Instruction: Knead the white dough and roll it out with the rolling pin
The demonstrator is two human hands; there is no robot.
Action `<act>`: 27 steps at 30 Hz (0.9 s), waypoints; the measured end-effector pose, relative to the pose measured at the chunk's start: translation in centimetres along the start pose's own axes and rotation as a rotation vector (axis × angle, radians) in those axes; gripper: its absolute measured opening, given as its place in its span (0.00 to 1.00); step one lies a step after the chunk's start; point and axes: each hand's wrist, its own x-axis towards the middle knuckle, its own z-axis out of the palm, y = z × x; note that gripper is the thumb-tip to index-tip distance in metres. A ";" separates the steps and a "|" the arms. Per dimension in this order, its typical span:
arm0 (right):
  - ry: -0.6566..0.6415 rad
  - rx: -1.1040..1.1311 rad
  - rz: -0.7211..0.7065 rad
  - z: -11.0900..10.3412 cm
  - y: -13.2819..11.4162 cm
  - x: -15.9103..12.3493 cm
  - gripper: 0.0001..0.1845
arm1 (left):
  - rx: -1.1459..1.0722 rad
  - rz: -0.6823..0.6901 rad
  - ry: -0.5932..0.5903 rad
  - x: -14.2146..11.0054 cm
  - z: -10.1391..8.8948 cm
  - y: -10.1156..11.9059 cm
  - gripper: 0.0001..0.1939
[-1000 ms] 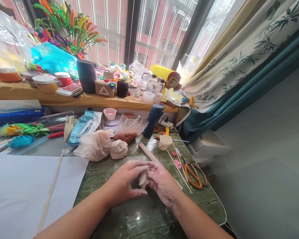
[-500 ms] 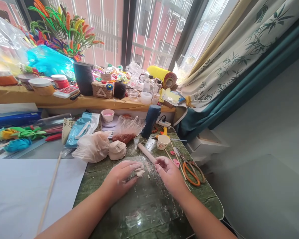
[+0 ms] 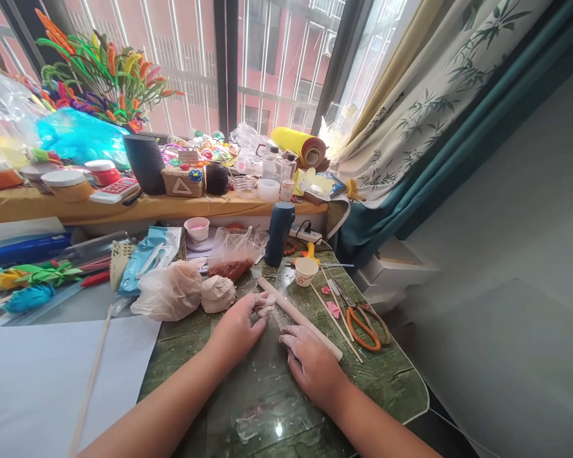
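Observation:
My left hand [image 3: 241, 321] is closed around a small lump of pale clay [image 3: 267, 307] at its fingertips. My right hand [image 3: 312, 362] lies low over the table with its fingers curled together; a thin edge shows at their tips, but I cannot make out what they hold. Right beside those fingers, a wooden rolling pin [image 3: 298, 315] lies slantwise on the table. Behind my left hand sits a larger lump of pale clay [image 3: 218, 294]. A clear plastic sheet [image 3: 248, 388] covers the tabletop under both hands. White residue marks my fingers.
To the right lie orange-handled scissors [image 3: 365, 331], thin sticks [image 3: 336, 324] and a paper cup [image 3: 306, 271]. A dark blue cylinder [image 3: 280, 235] stands behind. Plastic bags [image 3: 166, 292] are at back left, beside white paper [image 3: 67, 381]. A crowded ledge [image 3: 181, 207] runs behind.
My right hand has let go of the rolling pin, which now lies along the table nearer me, and has moved down and left. My left hand still holds the small clay lump.

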 end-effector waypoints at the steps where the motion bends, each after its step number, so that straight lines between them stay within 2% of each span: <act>1: 0.004 -0.003 0.006 0.0 0.1 0.0 0.21 | 0.067 0.023 -0.035 0.4 0.4 0.1 0.15; 5: 0.046 0.011 0.030 -0.1 0.1 0.0 0.21 | 0.301 0.109 -0.145 0.6 1.7 0.6 0.22; 9: 0.066 0.049 0.034 0.0 0.2 0.0 0.21 | 0.452 0.158 -0.129 0.4 2.7 0.5 0.27; 14: 0.079 0.006 0.070 0.3 0.6 0.0 0.22 | 0.523 0.184 -0.215 0.9 3.6 -0.2 0.23; 20: 0.101 -0.155 0.160 1.9 1.2 -0.6 0.28 | 0.421 0.273 -0.345 0.8 2.5 0.3 0.21; 24: 0.154 -0.292 0.143 3.0 1.5 -1.3 0.33 | 0.385 0.286 -0.450 0.2 1.7 1.3 0.23; 27: 0.160 -0.305 0.156 3.2 1.5 -1.5 0.34 | 0.348 0.309 -0.531 -0.8 1.1 2.3 0.24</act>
